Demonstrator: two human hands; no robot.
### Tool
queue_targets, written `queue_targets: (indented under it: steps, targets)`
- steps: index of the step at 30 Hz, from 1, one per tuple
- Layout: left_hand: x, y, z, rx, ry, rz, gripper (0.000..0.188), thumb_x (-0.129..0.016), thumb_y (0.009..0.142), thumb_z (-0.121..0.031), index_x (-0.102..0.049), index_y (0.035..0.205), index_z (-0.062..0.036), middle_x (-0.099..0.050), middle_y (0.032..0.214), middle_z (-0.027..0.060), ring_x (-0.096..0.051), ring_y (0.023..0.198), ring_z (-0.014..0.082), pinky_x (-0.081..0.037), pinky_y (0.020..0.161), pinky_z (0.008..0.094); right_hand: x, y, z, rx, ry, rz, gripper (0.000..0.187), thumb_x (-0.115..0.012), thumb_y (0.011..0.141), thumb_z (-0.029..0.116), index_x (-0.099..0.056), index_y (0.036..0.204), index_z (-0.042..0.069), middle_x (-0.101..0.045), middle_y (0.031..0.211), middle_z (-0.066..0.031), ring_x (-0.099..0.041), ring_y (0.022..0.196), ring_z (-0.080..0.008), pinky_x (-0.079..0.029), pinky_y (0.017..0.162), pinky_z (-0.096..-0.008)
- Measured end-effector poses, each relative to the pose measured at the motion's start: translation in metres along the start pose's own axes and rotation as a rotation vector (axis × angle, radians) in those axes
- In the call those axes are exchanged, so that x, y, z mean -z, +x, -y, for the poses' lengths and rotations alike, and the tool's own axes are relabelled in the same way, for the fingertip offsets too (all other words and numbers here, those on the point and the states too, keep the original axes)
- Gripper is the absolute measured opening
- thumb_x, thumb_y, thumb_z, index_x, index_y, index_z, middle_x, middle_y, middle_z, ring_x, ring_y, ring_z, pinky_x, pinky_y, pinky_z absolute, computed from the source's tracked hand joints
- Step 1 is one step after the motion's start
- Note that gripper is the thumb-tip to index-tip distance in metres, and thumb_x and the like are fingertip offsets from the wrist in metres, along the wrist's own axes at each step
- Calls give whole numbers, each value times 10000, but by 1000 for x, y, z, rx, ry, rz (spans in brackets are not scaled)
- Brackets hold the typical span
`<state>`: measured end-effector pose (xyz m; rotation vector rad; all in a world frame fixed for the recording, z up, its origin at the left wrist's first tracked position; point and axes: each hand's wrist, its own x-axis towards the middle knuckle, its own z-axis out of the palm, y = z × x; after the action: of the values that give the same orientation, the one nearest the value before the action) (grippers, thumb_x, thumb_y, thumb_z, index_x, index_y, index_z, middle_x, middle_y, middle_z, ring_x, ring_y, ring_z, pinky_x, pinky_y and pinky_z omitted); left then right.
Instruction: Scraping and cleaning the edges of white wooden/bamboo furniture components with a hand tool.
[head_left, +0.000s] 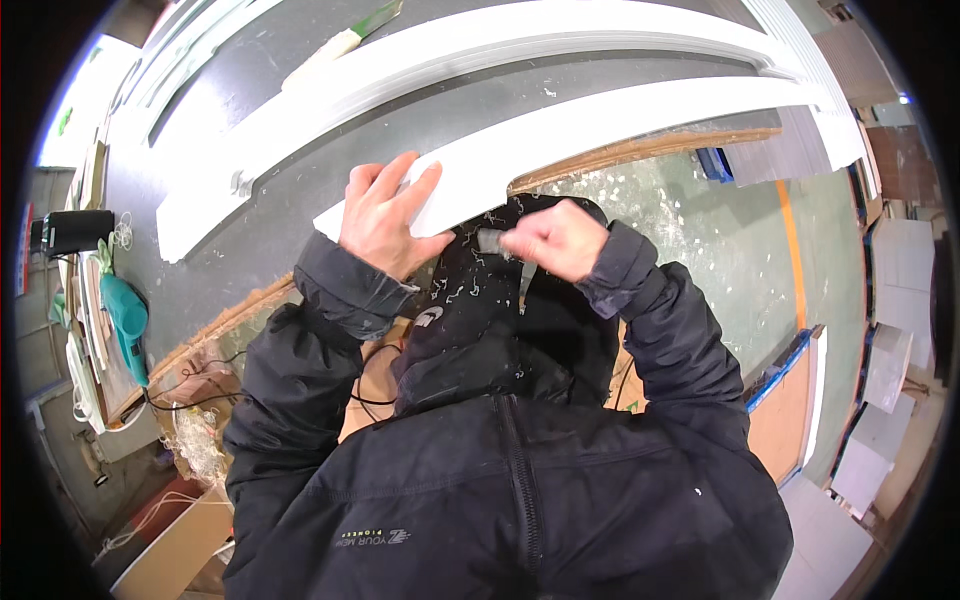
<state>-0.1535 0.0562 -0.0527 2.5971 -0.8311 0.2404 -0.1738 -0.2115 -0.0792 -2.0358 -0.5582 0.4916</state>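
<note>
A long white arched trim piece (590,125) lies along the near edge of a dark tabletop. My left hand (385,215) grips its left end, fingers spread over the top and thumb at the near edge. Just below the piece's stepped inner corner, my right hand (562,240) is closed on a small grey flat piece (489,241); the fingers hide much of it, and I cannot tell its exact kind. The grey piece looks apart from the trim. White curled shavings (460,290) cling to my dark trousers below.
A second white arched trim piece (400,75) lies farther back on the dark table (300,165). Beyond it is a brush-like tool with a pale handle (330,55). A teal power tool (124,310) hangs at the left edge, with cords below. A blue-edged board (780,400) stands at right.
</note>
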Motion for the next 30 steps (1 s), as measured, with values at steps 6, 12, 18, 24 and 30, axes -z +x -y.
queue_targets:
  steps: [6, 12, 18, 24, 30]
  targets:
    - [-6, 7, -10, 10, -37, -20, 748, -872, 552, -191, -633, 1252, -79, -563, 1290, 180, -515, 1076, 376, -455, 945, 436, 4, -5, -6, 48, -249, -21, 488, -528, 994, 437, -648, 775, 17, -521, 554, -97, -465, 509, -173, -426, 535, -352]
    - [-12, 18, -9, -26, -21, -75, 729, -859, 561, -200, -635, 1246, -90, -570, 1275, 170, -517, 1073, 365, -451, 935, 445, -9, 6, -4, 20, 36, -518, 363, -606, 963, 339, -660, 810, 14, -626, 680, -207, -658, 618, -329, -498, 598, -401]
    - [-18, 25, -17, -39, -33, -89, 731, -864, 573, -199, -631, 1253, -64, -566, 1295, 184, -511, 1077, 375, -470, 936, 428, -30, -16, -17, -153, 437, -711, 395, -582, 1000, 332, -634, 785, 6, -569, 615, -80, -547, 556, -142, -456, 549, -330]
    - [-27, 30, -22, 5, -65, -97, 700, -860, 580, -214, -636, 1235, -110, -569, 1268, 155, -519, 1076, 362, -446, 937, 475, -55, -2, -9, -276, 64, -844, 469, -522, 1027, 390, -621, 774, 8, -564, 619, -11, -516, 582, -83, -423, 554, -263]
    - [3, 2, -8, -119, 30, -53, 938, -902, 556, -272, -512, 1395, -115, -402, 1486, 211, -424, 1279, 453, -380, 1053, 517, -55, -20, -18, -237, 340, -925, 434, -522, 1030, 383, -604, 794, 28, -524, 602, 18, -456, 538, -62, -375, 499, -233]
